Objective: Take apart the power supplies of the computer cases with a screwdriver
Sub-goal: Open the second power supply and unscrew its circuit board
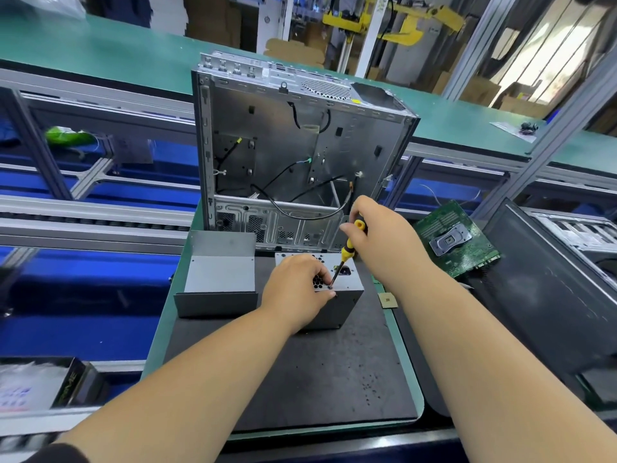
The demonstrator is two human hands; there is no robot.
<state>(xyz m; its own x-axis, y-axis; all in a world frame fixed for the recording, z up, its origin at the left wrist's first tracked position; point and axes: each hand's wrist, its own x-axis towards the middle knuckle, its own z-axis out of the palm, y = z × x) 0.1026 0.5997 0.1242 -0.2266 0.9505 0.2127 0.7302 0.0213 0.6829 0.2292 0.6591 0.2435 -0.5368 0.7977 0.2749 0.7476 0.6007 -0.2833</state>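
Looking down through the head camera, I read the bench like this:

Power supply: a grey metal box standing on the dark mat, in the middle of the view and just in front of the computer case; its vented, perforated face with a socket is turned upward.

Left hand: my left hand lies over the near-left part of the power supply, fingers curled round its top edge and gripping it, fingertips right beside the screwdriver tip.

Right hand: my right hand is closed round the top of the screwdriver handle, above and to the right of the box.

Screwdriver: a yellow-and-black tool tilted from upper right to lower left, its tip set against the top face of the power supply near the front edge.

Computer case: an open silver chassis standing upright at the far end of the mat, loose black cables hanging inside.

Metal cover: a bent grey sheet-metal shell lying on the mat to the left of the power supply, apart from it.

Circuit board: a green board lying to the right, beyond my right forearm.

Dark case: a black case panel at the far right edge of the bench.

Small card: a tan square piece on the mat just right of the power supply.
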